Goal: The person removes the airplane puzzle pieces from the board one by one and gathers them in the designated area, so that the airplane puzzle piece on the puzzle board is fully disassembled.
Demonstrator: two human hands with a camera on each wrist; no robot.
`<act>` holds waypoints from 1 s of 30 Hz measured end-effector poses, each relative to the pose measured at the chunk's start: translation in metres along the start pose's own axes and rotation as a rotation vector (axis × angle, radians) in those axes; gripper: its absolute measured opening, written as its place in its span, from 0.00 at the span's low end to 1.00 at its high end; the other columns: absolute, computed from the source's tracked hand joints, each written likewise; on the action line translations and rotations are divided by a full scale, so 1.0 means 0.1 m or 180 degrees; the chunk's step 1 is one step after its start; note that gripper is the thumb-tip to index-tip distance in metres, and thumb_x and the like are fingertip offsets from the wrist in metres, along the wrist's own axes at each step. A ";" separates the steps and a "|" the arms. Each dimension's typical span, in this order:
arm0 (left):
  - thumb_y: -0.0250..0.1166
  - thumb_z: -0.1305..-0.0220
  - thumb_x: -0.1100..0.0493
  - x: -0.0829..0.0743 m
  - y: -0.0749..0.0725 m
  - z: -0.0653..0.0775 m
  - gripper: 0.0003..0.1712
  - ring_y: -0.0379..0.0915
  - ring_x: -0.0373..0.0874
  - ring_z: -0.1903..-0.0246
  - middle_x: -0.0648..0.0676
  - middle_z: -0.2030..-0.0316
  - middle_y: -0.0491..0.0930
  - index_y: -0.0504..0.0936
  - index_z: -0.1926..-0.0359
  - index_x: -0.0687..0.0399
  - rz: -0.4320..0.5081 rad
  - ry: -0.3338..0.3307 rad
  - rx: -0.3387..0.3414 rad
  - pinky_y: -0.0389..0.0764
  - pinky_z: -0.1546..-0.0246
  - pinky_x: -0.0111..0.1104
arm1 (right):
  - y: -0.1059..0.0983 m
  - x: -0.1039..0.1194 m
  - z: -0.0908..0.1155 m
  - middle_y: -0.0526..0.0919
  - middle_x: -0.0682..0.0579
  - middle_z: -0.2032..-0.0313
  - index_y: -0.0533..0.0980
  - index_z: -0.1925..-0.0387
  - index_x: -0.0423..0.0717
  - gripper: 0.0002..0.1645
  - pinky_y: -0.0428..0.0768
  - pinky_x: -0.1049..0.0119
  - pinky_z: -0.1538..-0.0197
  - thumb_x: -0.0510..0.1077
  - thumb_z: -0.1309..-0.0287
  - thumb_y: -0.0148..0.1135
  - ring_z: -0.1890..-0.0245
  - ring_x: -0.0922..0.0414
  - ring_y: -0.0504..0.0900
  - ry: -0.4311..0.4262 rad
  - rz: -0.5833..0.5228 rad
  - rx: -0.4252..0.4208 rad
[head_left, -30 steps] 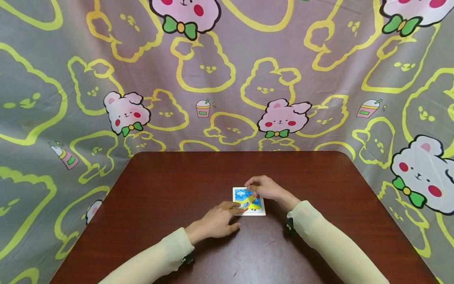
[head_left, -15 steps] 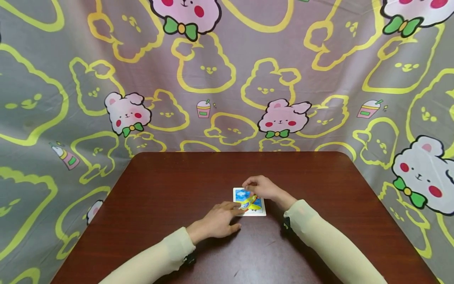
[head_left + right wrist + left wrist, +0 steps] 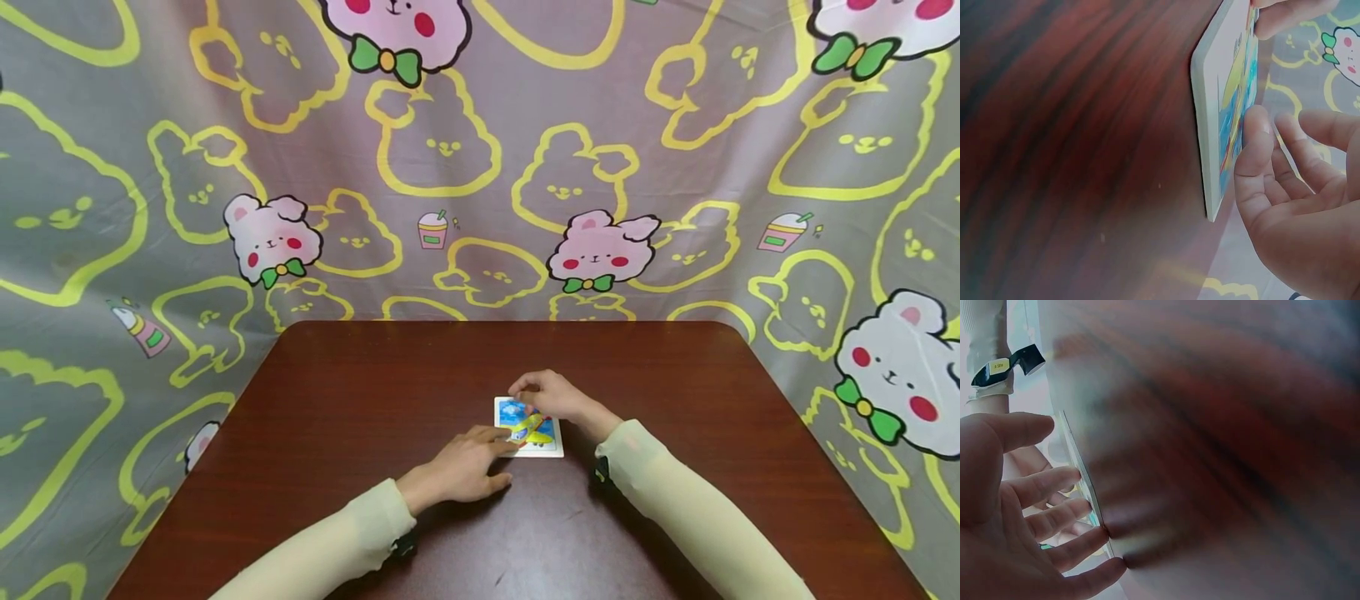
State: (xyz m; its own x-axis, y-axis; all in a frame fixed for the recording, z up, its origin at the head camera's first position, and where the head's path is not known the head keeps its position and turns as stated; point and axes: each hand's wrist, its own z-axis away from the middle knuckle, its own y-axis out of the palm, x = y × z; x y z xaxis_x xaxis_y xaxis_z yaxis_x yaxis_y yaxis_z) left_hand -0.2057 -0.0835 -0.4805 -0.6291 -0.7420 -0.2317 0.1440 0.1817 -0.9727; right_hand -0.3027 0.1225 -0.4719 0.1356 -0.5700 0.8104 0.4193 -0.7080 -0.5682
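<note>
So a thin, stiff-looking picture board (image 3: 538,437), squarish with a pale border, is being supported flat by a dark reddish-brown table (image 3: 375,400), wood-grained and kinda glossy. Its near-left corner is being touched by the left hand (image 3: 468,465), which is being kept loose, fingers spread and ungripping. The smooth blue-and-yellow face is being overhung by the right hand (image 3: 561,398), fingers softly bent and grasping nothing visible; whether contact is being made can't really be told. Both forearms are being covered by pale, thin-looking sleeves (image 3: 690,500). Behind, soft rippled grey fabric (image 3: 480,83) is being hung, all bunnies and wobbly yellow outlines.
</note>
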 end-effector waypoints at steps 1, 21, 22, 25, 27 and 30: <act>0.65 0.35 0.45 0.00 0.00 0.00 0.28 0.67 0.51 0.33 0.54 0.32 0.72 0.78 0.35 0.44 -0.0003 0.0004 0.0003 0.78 0.43 0.52 | 0.00 0.00 0.00 0.86 0.45 0.58 0.82 0.50 0.43 0.13 0.80 0.63 0.76 0.42 0.31 0.57 0.69 0.56 0.85 -0.0002 0.0002 0.0012; 0.65 0.36 0.45 0.00 0.00 -0.02 0.28 0.69 0.51 0.34 0.53 0.33 0.73 0.79 0.36 0.44 -0.0070 0.0021 -0.0031 0.78 0.44 0.51 | 0.03 -0.05 -0.08 0.85 0.46 0.70 0.82 0.52 0.41 0.13 0.76 0.66 0.78 0.38 0.33 0.56 0.74 0.58 0.81 -0.0134 0.0026 0.0057; 0.65 0.37 0.45 0.00 0.00 -0.02 0.28 0.69 0.51 0.34 0.53 0.33 0.73 0.79 0.36 0.44 -0.0069 0.0021 -0.0032 0.78 0.44 0.51 | 0.03 -0.05 -0.08 0.85 0.46 0.69 0.82 0.52 0.41 0.13 0.76 0.65 0.78 0.38 0.33 0.56 0.74 0.58 0.81 -0.0132 0.0030 0.0057; 0.65 0.37 0.45 0.00 0.00 -0.02 0.28 0.69 0.51 0.34 0.53 0.33 0.73 0.79 0.36 0.44 -0.0068 0.0024 -0.0030 0.78 0.44 0.51 | 0.03 -0.05 -0.08 0.86 0.46 0.67 0.82 0.52 0.42 0.13 0.78 0.64 0.78 0.38 0.33 0.56 0.73 0.57 0.81 -0.0121 0.0029 0.0053; 0.65 0.37 0.45 0.00 0.00 -0.02 0.28 0.68 0.51 0.34 0.53 0.33 0.73 0.79 0.36 0.44 -0.0064 0.0020 -0.0028 0.78 0.44 0.51 | 0.03 -0.05 -0.08 0.86 0.46 0.65 0.82 0.52 0.42 0.13 0.78 0.64 0.77 0.38 0.32 0.56 0.72 0.57 0.82 -0.0104 0.0024 0.0051; 0.65 0.36 0.45 0.00 0.00 -0.03 0.28 0.68 0.51 0.34 0.53 0.33 0.73 0.79 0.36 0.44 -0.0054 0.0015 -0.0022 0.78 0.43 0.51 | 0.04 -0.06 -0.09 0.86 0.46 0.65 0.82 0.52 0.42 0.13 0.76 0.65 0.78 0.38 0.32 0.55 0.72 0.57 0.82 -0.0081 -0.0014 0.0050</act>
State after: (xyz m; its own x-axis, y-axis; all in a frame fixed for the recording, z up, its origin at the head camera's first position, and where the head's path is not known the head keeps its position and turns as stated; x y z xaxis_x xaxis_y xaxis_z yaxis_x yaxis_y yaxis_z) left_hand -0.2075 -0.0818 -0.4809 -0.6349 -0.7421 -0.2150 0.1279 0.1735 -0.9765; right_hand -0.3095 0.1197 -0.4803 0.1566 -0.5560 0.8163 0.4341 -0.7036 -0.5625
